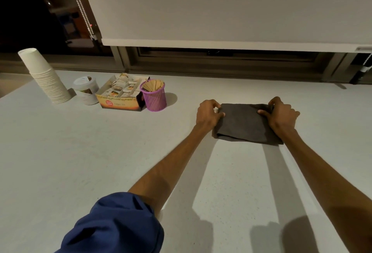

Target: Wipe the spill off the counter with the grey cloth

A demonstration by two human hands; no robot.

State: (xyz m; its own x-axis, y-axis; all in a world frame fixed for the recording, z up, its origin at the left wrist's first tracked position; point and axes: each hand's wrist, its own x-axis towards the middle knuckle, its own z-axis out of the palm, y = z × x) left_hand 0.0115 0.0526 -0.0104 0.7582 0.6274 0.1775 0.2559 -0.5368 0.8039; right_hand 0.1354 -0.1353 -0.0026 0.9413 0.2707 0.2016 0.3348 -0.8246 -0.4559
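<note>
Pale, speckled table (80, 162) is seen under a lowered white blind (221, 11), with dark window glass at the far left. Dim lighting is noted, with long arm shadows cast toward the near edge.

The grey cloth (245, 124) is found folded into a flat rectangle, lying on the table right of centre and well apart from the supplies at the left. Its far left corner is pinched by the left hand (208, 115), fingers curled closed on the fabric. Its far right corner is pinched likewise by the right hand (281, 115). A rolled blue sleeve (112, 224) is seen on the left arm.

No spill can be made out on the table; none is visible around the cloth, and whether any lies beneath it cannot be told.

Risks are judged as follows:
- With the spill unlocated in weak light, the wrong patch may be wiped and the liquid left.
- With only the corners held, the fold may open or bunch once the cloth is dragged, so that liquid is smeared.
- A wide leftward sweep could knock the purple mesh cup (154, 96) of wooden sticks, the open sachet box (120, 95), the white tub (86, 90) or the leaning stack of paper cups (46, 77), the tall stack being judged likeliest to topple
</note>
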